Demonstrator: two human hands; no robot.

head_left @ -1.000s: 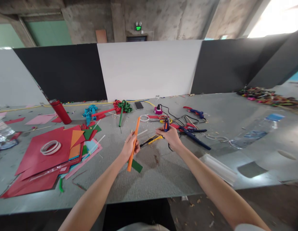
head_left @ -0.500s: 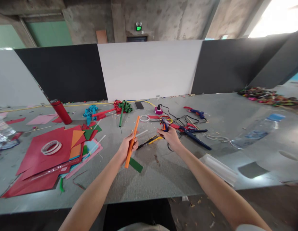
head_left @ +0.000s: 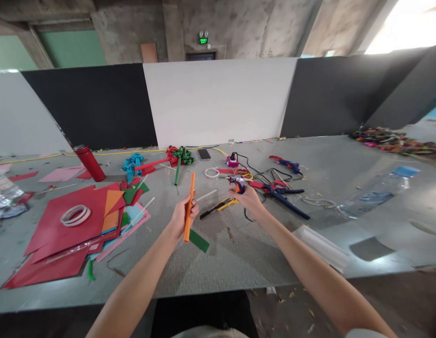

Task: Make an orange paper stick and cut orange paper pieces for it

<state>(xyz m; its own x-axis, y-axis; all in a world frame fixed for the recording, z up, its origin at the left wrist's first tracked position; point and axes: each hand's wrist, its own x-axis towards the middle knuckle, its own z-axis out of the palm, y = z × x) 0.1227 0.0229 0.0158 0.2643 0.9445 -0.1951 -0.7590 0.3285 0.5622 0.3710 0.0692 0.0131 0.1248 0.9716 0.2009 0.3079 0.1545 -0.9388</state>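
My left hand [head_left: 184,213] is wrapped round an orange paper tube [head_left: 190,211], which it holds nearly upright above the table. Just below that hand lies a green paper strip [head_left: 199,241]. My right hand [head_left: 248,199] grips a blue and orange hot glue gun [head_left: 239,186], its nozzle toward the left. Between the hands, a yellow and black utility knife [head_left: 218,207] rests on the table beside a whitish stick [head_left: 207,195]. Behind the glue gun are a white ring of tape [head_left: 211,173] and a purple plug adapter [head_left: 232,161] with a black cord.
Coloured paper sheets [head_left: 63,239] and a tape roll [head_left: 75,215] lie at left, near a red flask [head_left: 89,163]. Paper flowers [head_left: 181,157] and a phone [head_left: 204,154] are at the back. Dark blue pliers [head_left: 287,203] and a water bottle [head_left: 378,192] lie at right.
The orange tube has turned more upright and shifted slightly left in my left hand. My right hand has moved slightly left with the glue gun.
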